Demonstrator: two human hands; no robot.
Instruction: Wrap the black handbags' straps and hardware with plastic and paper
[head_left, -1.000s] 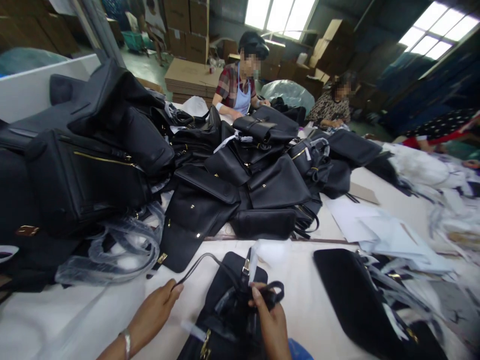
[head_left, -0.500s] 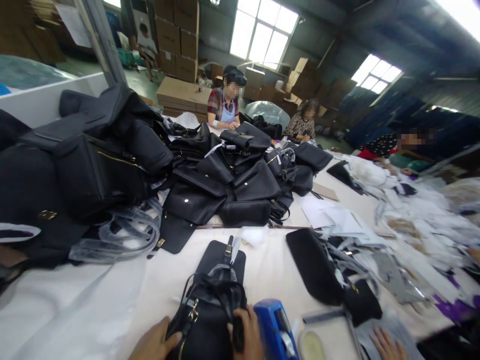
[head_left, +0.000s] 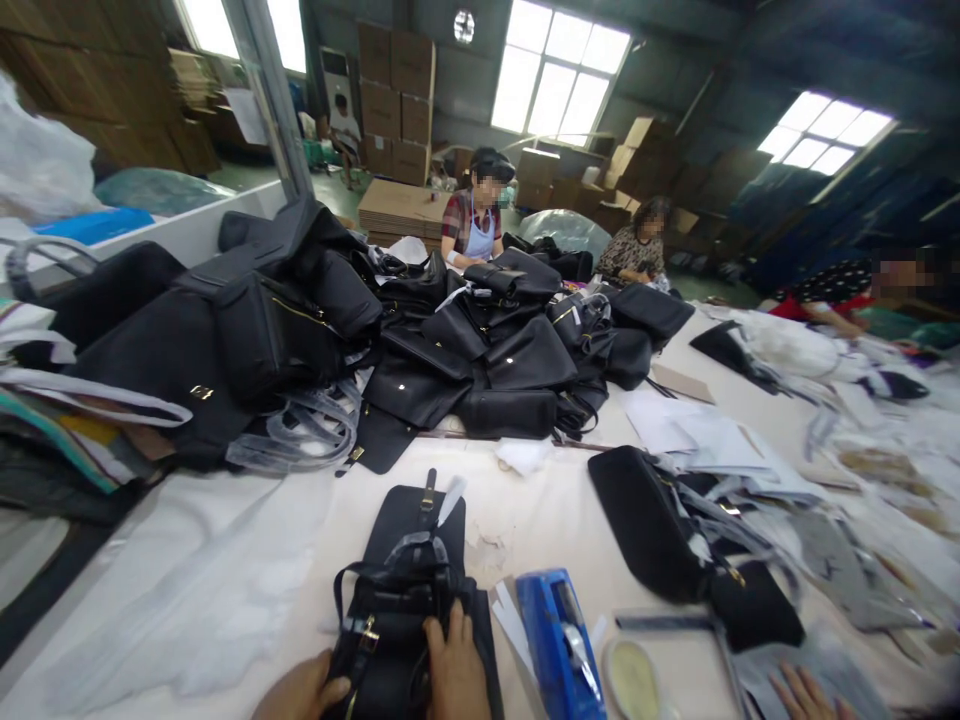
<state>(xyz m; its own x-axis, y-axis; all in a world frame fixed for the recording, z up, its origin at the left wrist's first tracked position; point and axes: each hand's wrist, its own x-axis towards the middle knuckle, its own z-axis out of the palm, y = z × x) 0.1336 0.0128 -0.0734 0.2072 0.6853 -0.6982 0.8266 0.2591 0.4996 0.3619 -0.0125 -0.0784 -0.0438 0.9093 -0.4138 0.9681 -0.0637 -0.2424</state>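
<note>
A small black leather backpack lies on the white table before me, its flap folded out away from me with a buckled strap on it. My left hand grips the bag's left side, thumb on top near a gold clasp; its other fingers are hidden. On the right side, my right hand holds the bag's edge with fingers bent over it. Just right of the bag stands a blue tape dispenser, with white paper strips between them.
Black bags pile up across the table's far side. At right lie another black bag, white papers and a round yellowish pad. A co-worker's hand rests on grey sheet at the lower right. Several people sit beyond.
The view has swung left, so most things sit further right. My right hand has shifted its hold on the backpack's right side, and a black panel now shows beside it.
</note>
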